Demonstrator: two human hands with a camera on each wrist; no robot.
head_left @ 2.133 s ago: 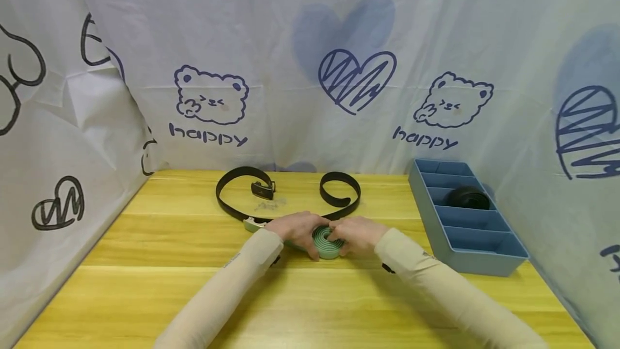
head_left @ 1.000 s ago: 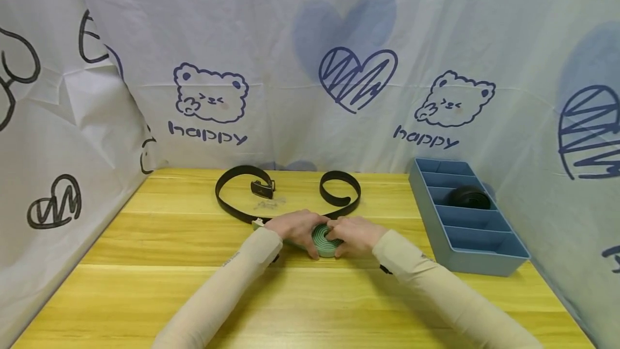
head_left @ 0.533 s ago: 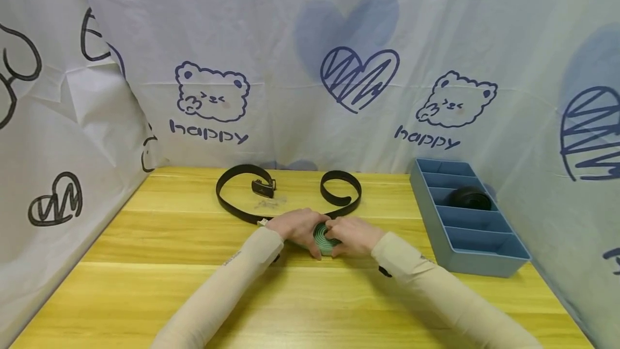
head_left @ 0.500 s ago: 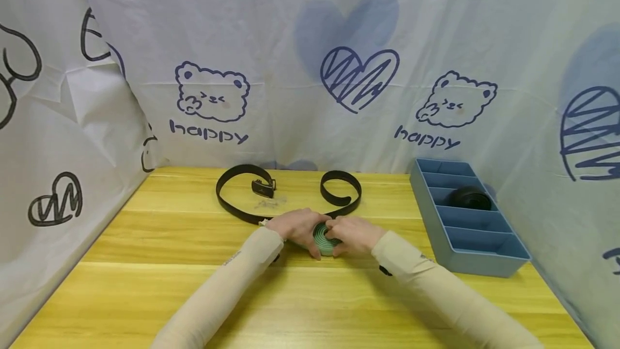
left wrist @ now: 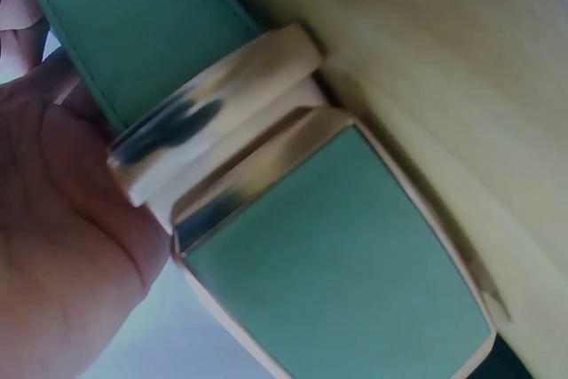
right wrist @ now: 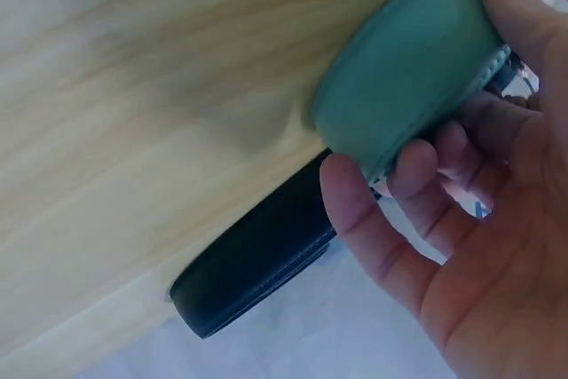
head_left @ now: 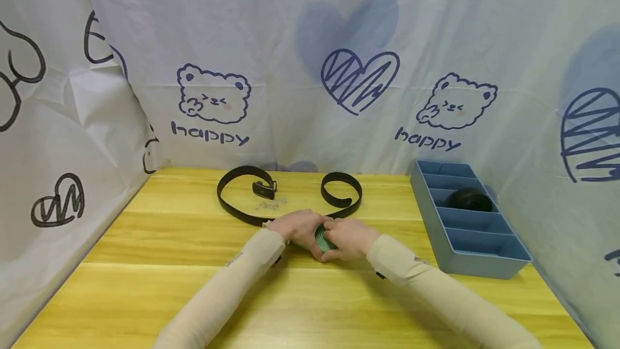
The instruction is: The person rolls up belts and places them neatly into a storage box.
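Head view shows your cream sleeves (head_left: 218,290) slanting inward over the wood-grain table (head_left: 290,311). Your left hand (head_left: 301,229) and right hand (head_left: 352,237) curve around the rolled green belt (head_left: 323,239) from opposite sides, fingers and thumbs gripping its coil at the middle of the table. Compared with two seconds ago, your right hand sits closer to your left, less of the coil shows, and the gold-framed buckle (left wrist: 337,264) has drawn in toward your left wrist. Just beyond your hands lies a black belt (head_left: 240,215), its ends curled; farther right, a blue-grey divided organizer (head_left: 484,264) holds a black coil (head_left: 470,199) in its middle compartment.
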